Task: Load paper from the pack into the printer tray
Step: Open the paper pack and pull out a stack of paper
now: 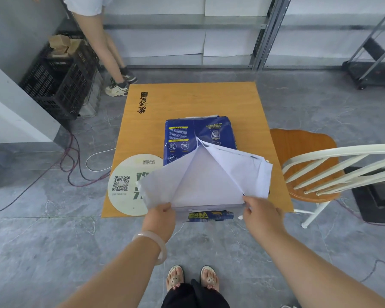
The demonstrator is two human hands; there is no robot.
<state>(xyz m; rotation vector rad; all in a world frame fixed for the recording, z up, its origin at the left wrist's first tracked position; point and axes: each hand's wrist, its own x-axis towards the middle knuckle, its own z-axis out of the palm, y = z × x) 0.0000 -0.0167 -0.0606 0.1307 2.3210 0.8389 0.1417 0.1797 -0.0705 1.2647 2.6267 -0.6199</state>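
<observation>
A blue paper pack point(187, 136) lies on a small wooden table point(193, 101), its near end torn open. The wrapper's white inner side is peeled back into two flaps, baring the white paper stack point(200, 187). My left hand point(161, 216) pinches the left wrapper flap point(158, 185) at the pack's near left corner. My right hand point(261, 213) grips the right wrapper flap point(249, 172) at the near right corner. No printer or tray is in view.
A round white sticker point(125, 183) with a QR code is on the table's left front. A wooden chair point(309, 165) stands right of the table. Another person's legs point(107, 52) and a black crate point(60, 85) are at the far left; cables point(76, 172) lie on the floor.
</observation>
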